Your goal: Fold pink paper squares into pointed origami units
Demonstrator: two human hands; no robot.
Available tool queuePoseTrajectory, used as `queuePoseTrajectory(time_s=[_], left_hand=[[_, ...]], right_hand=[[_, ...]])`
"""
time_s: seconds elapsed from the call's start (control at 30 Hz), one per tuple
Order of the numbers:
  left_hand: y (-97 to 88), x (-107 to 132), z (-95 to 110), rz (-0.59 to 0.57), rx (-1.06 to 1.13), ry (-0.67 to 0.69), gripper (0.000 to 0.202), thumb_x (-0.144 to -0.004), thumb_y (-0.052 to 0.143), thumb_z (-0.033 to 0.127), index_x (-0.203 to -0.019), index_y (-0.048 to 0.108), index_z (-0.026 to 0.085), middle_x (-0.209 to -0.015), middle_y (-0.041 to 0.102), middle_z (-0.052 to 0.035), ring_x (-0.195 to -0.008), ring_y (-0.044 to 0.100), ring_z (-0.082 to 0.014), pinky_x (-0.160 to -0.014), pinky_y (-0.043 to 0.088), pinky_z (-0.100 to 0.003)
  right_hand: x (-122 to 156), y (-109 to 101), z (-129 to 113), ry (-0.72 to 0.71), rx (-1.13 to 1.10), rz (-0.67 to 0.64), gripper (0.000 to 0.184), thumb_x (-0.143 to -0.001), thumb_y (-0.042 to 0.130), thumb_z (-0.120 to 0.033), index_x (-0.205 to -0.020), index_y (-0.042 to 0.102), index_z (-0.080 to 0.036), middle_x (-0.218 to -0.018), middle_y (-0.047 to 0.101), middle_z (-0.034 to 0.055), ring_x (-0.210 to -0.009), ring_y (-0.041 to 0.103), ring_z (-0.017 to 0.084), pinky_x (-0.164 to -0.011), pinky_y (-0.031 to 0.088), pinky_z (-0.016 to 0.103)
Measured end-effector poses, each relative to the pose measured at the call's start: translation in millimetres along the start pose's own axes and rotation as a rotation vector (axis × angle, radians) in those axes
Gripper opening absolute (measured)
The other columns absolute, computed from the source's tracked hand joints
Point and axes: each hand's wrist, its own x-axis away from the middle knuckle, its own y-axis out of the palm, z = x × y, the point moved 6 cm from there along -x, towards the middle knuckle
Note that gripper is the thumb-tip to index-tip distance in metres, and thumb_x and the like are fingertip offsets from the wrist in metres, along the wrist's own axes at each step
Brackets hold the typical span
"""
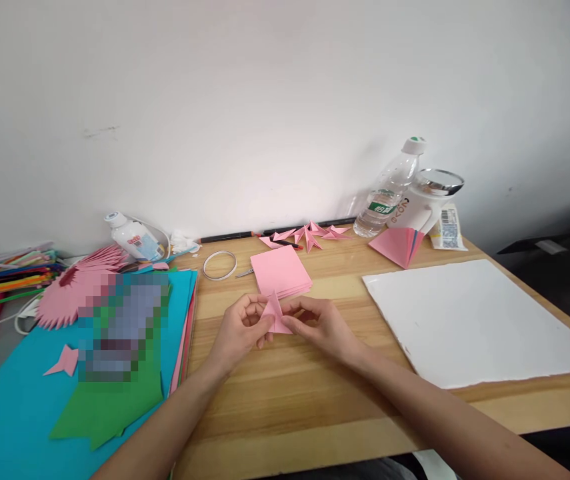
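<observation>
Pinching a folded pink origami piece (275, 321) between thumbs and fingers, the left hand (243, 327) and right hand (322, 325) meet over the wooden table (285, 413), just on the near side of a stack of square pink paper (281, 268). Each hand's fingers are closed narrowly on one side of the piece. Pointed pink paper shapes (309, 237) lie behind the stack, a thin ring (205, 267) to its left, and a white board (479, 323) farther right
</observation>
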Motion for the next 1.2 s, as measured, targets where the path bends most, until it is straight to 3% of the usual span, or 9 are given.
queuePoseTrajectory(time_s=[0.07, 0.2, 0.43, 0.7, 0.87, 1.03, 1.2], left_hand=[[2.7, 0, 0, -0.025, -0.050, 0.009, 0.028, -0.067, 0.069, 0.030, -0.083, 0.053, 0.014, -0.054, 0.058, 0.0039, -0.038, 0.046, -0.0058, -0.037, 0.034, -0.017], [5.0, 3, 2, -0.012, -0.092, 0.032, 0.023, -0.069, 0.067, 0.033, -0.074, 0.055, 0.013, -0.052, 0.058, 0.0022, -0.039, 0.049, -0.0071, -0.039, 0.037, -0.017], [7.5, 5, 2, -0.008, -0.088, 0.083, 0.018, -0.070, 0.067, 0.028, -0.065, 0.059, 0.013, -0.050, 0.060, 0.0003, -0.040, 0.050, -0.0079, -0.042, 0.039, -0.019], [9.8, 6, 2, -0.018, -0.029, 0.067, 0.020, -0.067, 0.071, 0.031, -0.065, 0.061, 0.013, -0.050, 0.060, -0.0002, -0.040, 0.052, -0.0098, -0.042, 0.040, -0.020], [9.8, 6, 3, -0.025, 0.008, 0.073, 0.021, -0.071, 0.068, 0.033, -0.069, 0.062, 0.013, -0.055, 0.063, -0.0017, -0.045, 0.056, -0.0118, -0.048, 0.045, -0.023], [8.0, 7, 4, 0.023, -0.011, 0.088, 0.020, -0.068, 0.070, 0.031, -0.065, 0.062, 0.013, -0.053, 0.063, -0.0013, -0.044, 0.059, -0.0131, -0.048, 0.046, -0.023], [10.0, 5, 0, -0.030, 0.087, 0.041, 0.025, -0.070, 0.068, 0.037, -0.067, 0.062, 0.012, -0.057, 0.065, -0.0029, -0.049, 0.061, -0.0143, -0.052, 0.049, -0.025]], right_hand=[[0, 0, 5, 0.087, -0.104, 0.013, 0.019, -0.079, 0.057, -0.032, -0.083, 0.061, -0.013, -0.079, 0.065, 0.0057, -0.068, 0.059, 0.014, -0.061, 0.047, 0.026], [0, 5, 9, 0.122, -0.251, -0.018, 0.024, -0.073, 0.065, -0.034, -0.082, 0.058, -0.013, -0.078, 0.063, 0.0047, -0.068, 0.059, 0.014, -0.063, 0.047, 0.027], [-1, 5, 10, 0.121, -0.247, 0.050, 0.025, -0.077, 0.059, -0.039, -0.075, 0.056, -0.014, -0.069, 0.057, 0.0007, -0.063, 0.052, 0.011, -0.060, 0.043, 0.024], [-2, 11, 13, 0.215, -0.369, -0.029, 0.031, -0.074, 0.060, -0.045, -0.075, 0.055, -0.015, -0.068, 0.058, 0.0004, -0.061, 0.052, 0.012, -0.059, 0.041, 0.025], [-2, 6, 12, 0.191, -0.339, 0.025, 0.030, -0.075, 0.060, -0.044, -0.073, 0.055, -0.014, -0.065, 0.057, -0.0002, -0.060, 0.051, 0.011, -0.060, 0.040, 0.025], [-2, 9, 8, 0.208, -0.449, 0.003, 0.030, -0.070, 0.066, -0.043, -0.074, 0.056, -0.015, -0.067, 0.058, -0.0002, -0.062, 0.054, 0.012, -0.062, 0.041, 0.026], [-3, 9, 9, 0.195, -0.463, -0.011, 0.029, -0.072, 0.065, -0.042, -0.072, 0.056, -0.015, -0.063, 0.058, -0.0007, -0.059, 0.054, 0.012, -0.062, 0.042, 0.026]])
